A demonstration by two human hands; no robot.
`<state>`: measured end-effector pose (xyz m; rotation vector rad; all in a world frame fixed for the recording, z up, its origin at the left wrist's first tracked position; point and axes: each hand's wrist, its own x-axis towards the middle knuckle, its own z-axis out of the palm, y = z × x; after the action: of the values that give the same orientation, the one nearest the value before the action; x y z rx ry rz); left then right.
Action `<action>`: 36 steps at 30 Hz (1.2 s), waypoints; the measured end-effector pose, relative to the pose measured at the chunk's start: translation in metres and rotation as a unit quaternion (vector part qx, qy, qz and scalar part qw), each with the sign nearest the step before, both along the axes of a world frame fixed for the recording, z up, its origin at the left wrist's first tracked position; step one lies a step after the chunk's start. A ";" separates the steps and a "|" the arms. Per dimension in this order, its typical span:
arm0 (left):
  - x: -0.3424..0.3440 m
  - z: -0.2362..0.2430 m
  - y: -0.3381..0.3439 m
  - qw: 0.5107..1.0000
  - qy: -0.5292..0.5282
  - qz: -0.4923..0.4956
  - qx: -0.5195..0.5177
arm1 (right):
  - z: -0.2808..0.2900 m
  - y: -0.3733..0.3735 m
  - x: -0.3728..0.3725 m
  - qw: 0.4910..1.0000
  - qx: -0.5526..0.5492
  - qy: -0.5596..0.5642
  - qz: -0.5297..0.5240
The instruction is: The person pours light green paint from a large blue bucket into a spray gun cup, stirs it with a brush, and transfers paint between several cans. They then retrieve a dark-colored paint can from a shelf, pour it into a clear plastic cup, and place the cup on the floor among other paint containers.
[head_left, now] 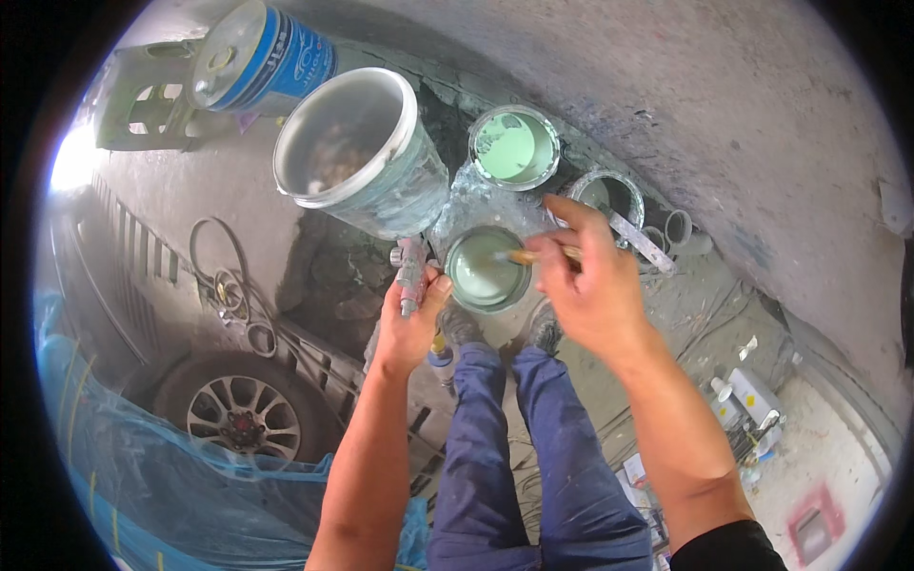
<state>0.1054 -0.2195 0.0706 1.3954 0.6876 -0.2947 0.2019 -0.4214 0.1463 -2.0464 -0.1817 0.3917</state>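
My left hand [414, 324] is closed around a paint-spattered, reddish spray gun [410, 271]. Right beside the gun is a round cup [485, 306] with pale grey-green liquid in it; whether it is joined to the gun I cannot tell. Over the cup's right rim, my right hand [592, 276] pinches a thin brush [523, 256] with a wooden-looking handle. The brush's tip is blurred and reaches over or into the liquid. Just beyond the cup stands an open can of mint-green paint [507, 147].
A large whitish bucket [400, 181] stands beyond my left hand. An open tin [624, 195] with a flat stick [643, 243] lies near my right hand, by the wall [705, 105]. Left are a blue-and-white drum [295, 57], a vehicle wheel [243, 419] and blue plastic sheeting [190, 514].
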 end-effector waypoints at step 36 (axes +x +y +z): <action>0.001 -0.005 -0.010 1.000 0.010 -0.010 -0.004 | 0.006 0.002 -0.036 0.999 0.008 0.014 -0.048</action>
<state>0.1065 -0.2294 0.0659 1.3946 0.6878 -0.3269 0.1659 -0.4198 0.1525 -2.0244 -0.0685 0.3577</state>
